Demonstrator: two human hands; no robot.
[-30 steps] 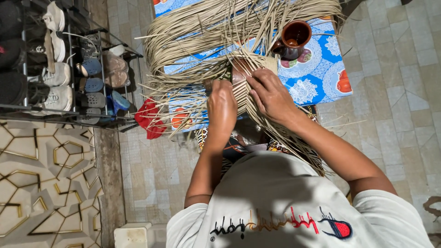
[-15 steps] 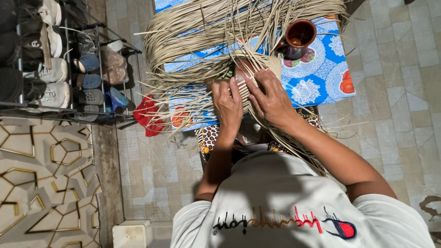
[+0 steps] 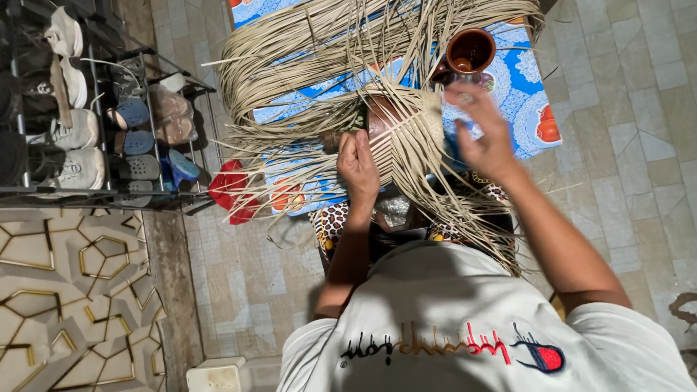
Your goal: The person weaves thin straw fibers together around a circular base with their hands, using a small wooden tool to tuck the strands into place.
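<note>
The left hand (image 3: 358, 165) pinches reed strips (image 3: 406, 149) on the weave; the right hand (image 3: 483, 131) hangs open, blurred, near the brown cup (image 3: 468, 52)

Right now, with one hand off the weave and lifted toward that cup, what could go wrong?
1. The right hand hovers blurred just below the brown clay cup; a careless sweep could tip it onto the blue patterned cloth.
2. Only the left hand pinches the woven panel, so loose strands may slip out of the pattern.
3. Long pale strips fan out around the cup and could snag the moving hand.
</note>
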